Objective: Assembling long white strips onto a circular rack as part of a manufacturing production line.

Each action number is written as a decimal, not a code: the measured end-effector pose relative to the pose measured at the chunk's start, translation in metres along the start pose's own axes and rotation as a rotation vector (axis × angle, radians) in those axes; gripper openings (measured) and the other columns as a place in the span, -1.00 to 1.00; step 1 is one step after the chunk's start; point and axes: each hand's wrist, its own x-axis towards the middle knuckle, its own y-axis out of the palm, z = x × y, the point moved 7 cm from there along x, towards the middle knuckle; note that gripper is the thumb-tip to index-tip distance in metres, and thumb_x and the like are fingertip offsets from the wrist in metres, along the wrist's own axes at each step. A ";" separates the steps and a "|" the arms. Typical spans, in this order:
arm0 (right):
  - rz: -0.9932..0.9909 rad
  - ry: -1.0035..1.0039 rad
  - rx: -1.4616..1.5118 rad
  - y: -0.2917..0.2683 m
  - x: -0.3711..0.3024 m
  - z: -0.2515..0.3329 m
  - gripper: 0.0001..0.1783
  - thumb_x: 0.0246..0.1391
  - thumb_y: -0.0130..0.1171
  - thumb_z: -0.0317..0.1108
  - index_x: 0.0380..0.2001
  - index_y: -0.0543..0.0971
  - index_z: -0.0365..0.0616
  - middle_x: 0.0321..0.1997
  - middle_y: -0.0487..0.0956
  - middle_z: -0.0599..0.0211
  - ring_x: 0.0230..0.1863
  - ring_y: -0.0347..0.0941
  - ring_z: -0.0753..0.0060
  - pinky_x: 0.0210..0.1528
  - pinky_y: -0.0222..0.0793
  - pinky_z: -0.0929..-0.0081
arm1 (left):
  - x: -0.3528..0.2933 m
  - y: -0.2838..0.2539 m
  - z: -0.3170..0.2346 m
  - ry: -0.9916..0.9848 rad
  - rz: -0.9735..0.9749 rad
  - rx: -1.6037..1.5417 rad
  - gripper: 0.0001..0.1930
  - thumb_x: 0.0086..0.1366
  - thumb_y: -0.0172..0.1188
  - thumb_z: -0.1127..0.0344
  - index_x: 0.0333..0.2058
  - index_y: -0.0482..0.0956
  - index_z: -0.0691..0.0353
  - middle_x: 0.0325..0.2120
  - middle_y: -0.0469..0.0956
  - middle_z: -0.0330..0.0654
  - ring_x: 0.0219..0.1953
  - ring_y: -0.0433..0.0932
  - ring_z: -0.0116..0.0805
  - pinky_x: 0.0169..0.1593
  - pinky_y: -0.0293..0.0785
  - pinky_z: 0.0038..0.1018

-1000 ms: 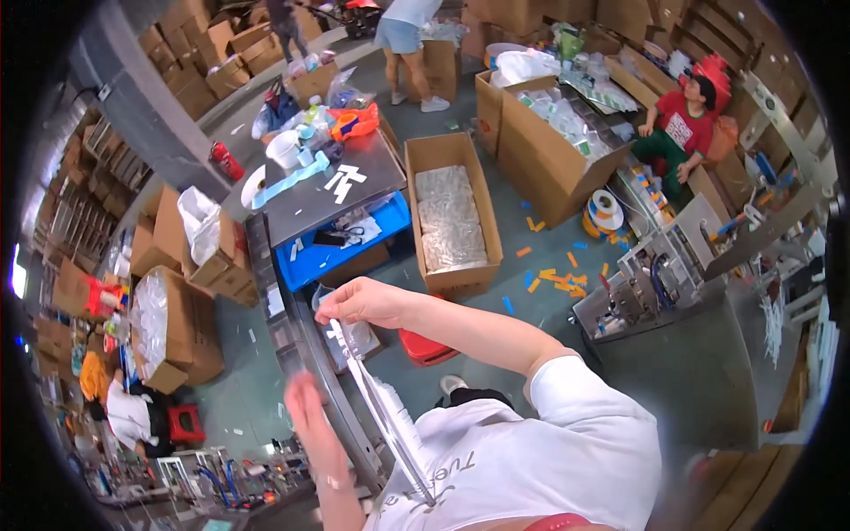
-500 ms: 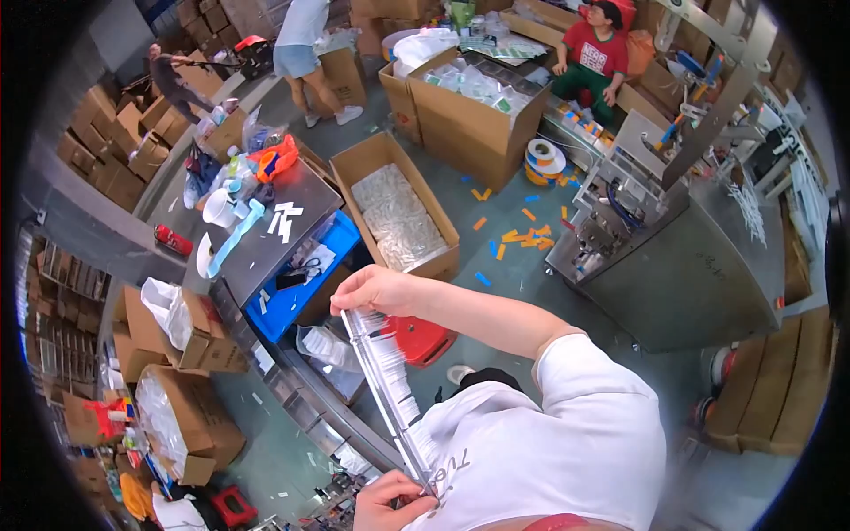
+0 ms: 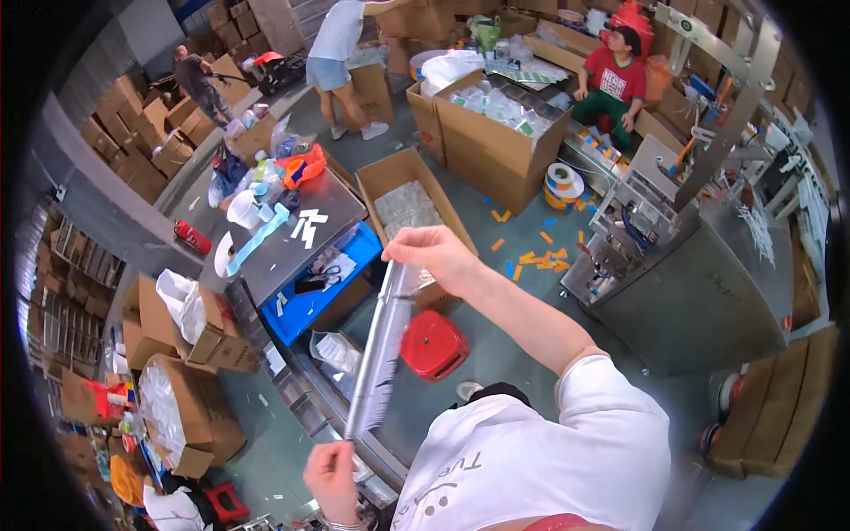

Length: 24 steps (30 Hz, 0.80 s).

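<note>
A long, narrow strip of clear and silvery material [image 3: 379, 354] is stretched between my two hands. Along one side it carries a fringe of thin pale pieces with dark marks; its exact kind I cannot make out. My right hand [image 3: 436, 257] pinches the upper end, out in front of an open carton. At the lower end, my left hand [image 3: 331, 473] is closed on the strip, close to the metal conveyor edge [image 3: 305, 416]. The strip slants from upper right to lower left, clear of my white shirt.
A red stool [image 3: 434, 347] stands beyond the strip. Left of it are a blue tray [image 3: 288, 329] and a dark table [image 3: 282, 250]. The open carton [image 3: 456, 217] holds clear packs. A metal machine [image 3: 699, 274] and a seated person in red [image 3: 615, 81] are at right.
My left hand has moved left and up, away from my shirt; my right hand has moved up and right. The strip now leans the other way. The view has shifted slightly.
</note>
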 end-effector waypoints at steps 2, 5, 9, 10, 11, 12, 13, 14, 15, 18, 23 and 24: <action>-0.015 0.025 -0.038 0.005 -0.009 0.002 -0.86 0.05 0.22 -0.34 -0.39 0.62 -0.19 -0.36 0.59 0.41 -0.29 0.43 0.68 -0.15 0.28 0.67 | 0.010 -0.017 0.008 -0.021 -0.057 -0.035 -0.95 0.18 0.10 0.55 -0.38 0.53 0.40 -0.54 0.46 -0.26 -0.58 0.40 -0.61 -0.51 0.31 -0.71; -0.110 -0.012 -0.003 -0.014 -0.012 0.013 -0.82 0.04 0.23 -0.33 -0.38 0.61 -0.24 -0.40 0.59 0.38 -0.38 0.44 0.67 -0.23 0.32 0.67 | 0.019 -0.005 0.003 -0.008 -0.116 -0.185 -0.88 0.19 0.08 0.57 -0.28 0.51 0.43 -0.50 0.48 -0.23 -0.55 0.42 -0.58 -0.46 0.34 -0.69; -0.142 -0.042 0.003 -0.031 -0.025 0.030 -0.85 0.06 0.20 -0.37 -0.40 0.61 -0.25 -0.43 0.59 0.38 -0.44 0.42 0.67 -0.32 0.33 0.67 | 0.037 0.008 -0.003 0.037 -0.138 -0.313 -0.80 0.17 0.07 0.62 -0.20 0.46 0.47 -0.46 0.50 -0.16 -0.51 0.47 -0.51 -0.41 0.41 -0.64; -0.124 0.006 0.042 -0.027 -0.030 0.029 -0.88 0.05 0.20 -0.40 -0.39 0.60 -0.25 -0.44 0.57 0.39 -0.46 0.41 0.66 -0.34 0.33 0.68 | 0.039 0.007 0.001 0.035 -0.134 -0.310 -0.80 0.17 0.07 0.62 -0.20 0.46 0.47 -0.46 0.50 -0.16 -0.51 0.47 -0.51 -0.41 0.41 -0.64; -0.126 0.006 0.044 -0.029 -0.031 0.030 -0.88 0.05 0.20 -0.40 -0.39 0.60 -0.25 -0.44 0.57 0.39 -0.46 0.41 0.66 -0.34 0.33 0.68 | 0.041 0.000 0.006 0.052 -0.162 -0.349 -0.80 0.17 0.09 0.60 -0.20 0.46 0.45 -0.44 0.50 -0.16 -0.49 0.48 -0.50 -0.41 0.41 -0.64; -0.086 0.013 0.044 -0.027 -0.031 0.030 -0.89 0.04 0.20 -0.42 -0.38 0.60 -0.24 -0.45 0.57 0.40 -0.46 0.41 0.65 -0.34 0.32 0.68 | 0.042 -0.006 0.008 0.070 -0.193 -0.389 -0.80 0.17 0.12 0.58 -0.19 0.47 0.43 -0.42 0.50 -0.16 -0.47 0.49 -0.48 -0.41 0.41 -0.63; -0.040 0.026 0.043 -0.022 -0.031 0.029 -0.90 0.03 0.21 -0.44 -0.38 0.59 -0.24 -0.46 0.56 0.40 -0.46 0.40 0.65 -0.35 0.32 0.69 | 0.042 -0.007 0.008 0.065 -0.225 -0.408 -0.82 0.17 0.13 0.58 -0.22 0.47 0.41 -0.43 0.50 -0.17 -0.47 0.48 -0.48 -0.41 0.40 -0.63; -0.058 0.028 0.069 -0.023 -0.033 0.031 -0.90 0.02 0.21 -0.46 -0.37 0.59 -0.24 -0.46 0.56 0.40 -0.47 0.40 0.64 -0.36 0.31 0.69 | 0.044 -0.006 0.007 0.062 -0.237 -0.408 -0.82 0.17 0.13 0.58 -0.22 0.47 0.41 -0.43 0.50 -0.17 -0.47 0.48 -0.48 -0.41 0.40 -0.63; -0.073 0.032 0.095 -0.025 -0.038 0.034 -0.91 0.02 0.20 -0.48 -0.37 0.59 -0.24 -0.45 0.55 0.40 -0.47 0.40 0.64 -0.37 0.31 0.69 | 0.045 -0.003 0.003 0.085 -0.236 -0.387 -0.83 0.17 0.13 0.58 -0.23 0.47 0.41 -0.42 0.50 -0.17 -0.48 0.47 -0.47 -0.41 0.39 -0.62; -0.026 0.025 0.125 -0.024 -0.038 0.033 -0.90 0.03 0.21 -0.45 -0.36 0.59 -0.22 -0.51 0.54 0.40 -0.52 0.42 0.67 -0.52 0.30 0.74 | 0.051 -0.009 0.000 0.109 -0.293 -0.351 -0.86 0.16 0.14 0.59 -0.27 0.47 0.40 -0.41 0.49 -0.17 -0.50 0.46 -0.46 -0.42 0.38 -0.60; 0.035 0.131 0.018 -0.007 -0.011 0.027 -0.87 0.03 0.16 -0.48 -0.33 0.57 -0.31 -0.46 0.58 0.27 -0.50 0.51 0.49 -0.43 0.42 0.62 | 0.049 -0.023 -0.015 0.109 -0.520 -0.352 -0.84 0.14 0.15 0.59 -0.25 0.50 0.39 -0.36 0.50 -0.17 -0.40 0.48 -0.44 -0.37 0.43 -0.56; 0.022 0.094 -0.009 -0.007 -0.006 0.029 -0.86 0.03 0.16 -0.49 -0.32 0.56 -0.31 -0.46 0.58 0.26 -0.50 0.50 0.49 -0.43 0.42 0.61 | 0.055 -0.024 -0.015 0.144 -0.553 -0.387 -0.86 0.15 0.15 0.59 -0.28 0.51 0.38 -0.39 0.54 -0.16 -0.42 0.49 -0.47 -0.37 0.43 -0.58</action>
